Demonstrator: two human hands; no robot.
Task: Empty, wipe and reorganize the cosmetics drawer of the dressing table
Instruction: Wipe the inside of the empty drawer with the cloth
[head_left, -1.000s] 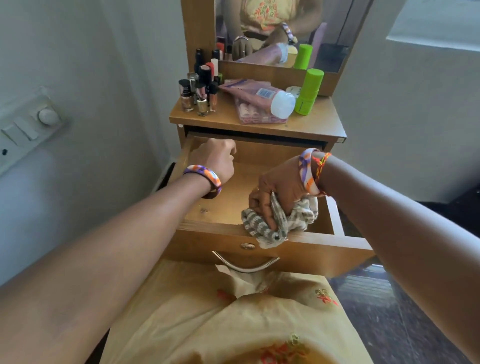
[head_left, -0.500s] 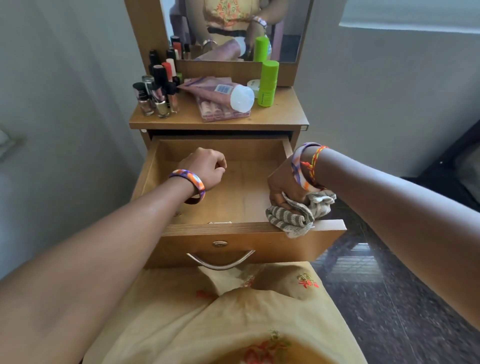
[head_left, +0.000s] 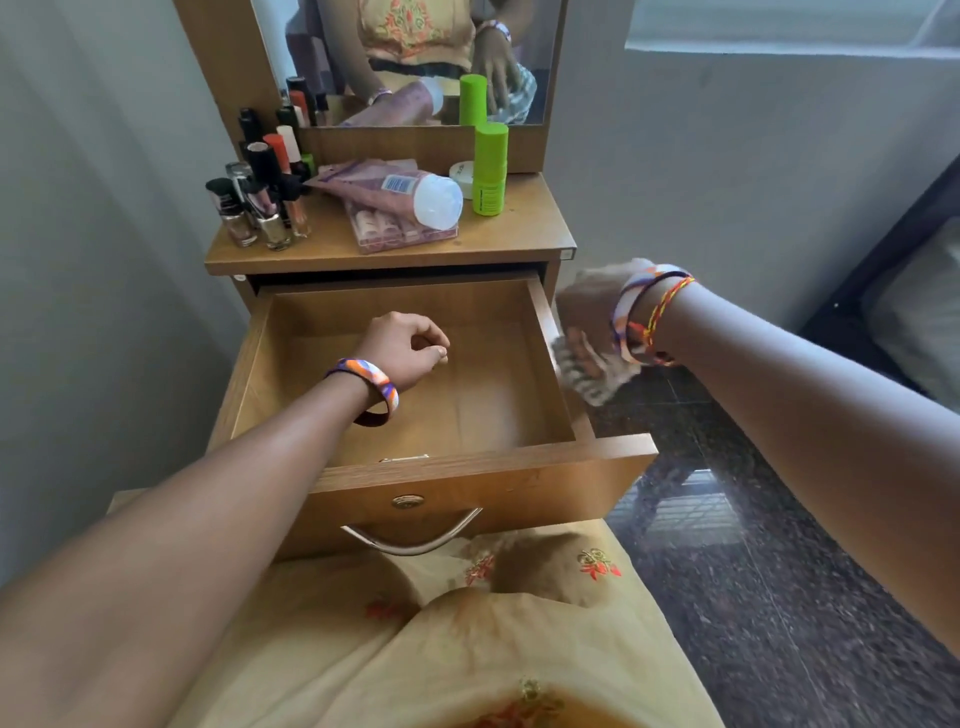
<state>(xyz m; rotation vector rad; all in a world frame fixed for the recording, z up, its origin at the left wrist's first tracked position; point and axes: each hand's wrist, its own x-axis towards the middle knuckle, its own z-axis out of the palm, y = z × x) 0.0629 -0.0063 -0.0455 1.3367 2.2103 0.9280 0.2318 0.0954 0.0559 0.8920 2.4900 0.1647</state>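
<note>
The wooden drawer (head_left: 519, 483) of the dressing table stands pulled out, its inside bare. My left hand (head_left: 402, 345) hovers over the drawer's middle with fingers loosely curled, holding nothing. My right hand (head_left: 589, 312), blurred by motion, is outside the drawer's right wall and grips a striped grey-and-white cloth (head_left: 592, 374) that hangs below it. On the tabletop (head_left: 524, 234) stand several small dark-capped bottles (head_left: 260, 208), a pink tube with a white cap (head_left: 395, 189) lying on a clear pink case (head_left: 400, 234), a small white jar (head_left: 462, 176) and a green stick (head_left: 490, 169).
A mirror (head_left: 415, 57) rises behind the tabletop and reflects the person. A grey wall is close on the left. Dark speckled floor (head_left: 753, 571) lies to the right, with dark furniture (head_left: 904, 291) at the far right. My yellow embroidered garment (head_left: 441, 639) fills the foreground under the drawer's metal handle (head_left: 413, 540).
My right hand has lifted the cloth off the drawer's front right corner and moved it up and right, outside the drawer. My left hand has stayed over the drawer's middle.
</note>
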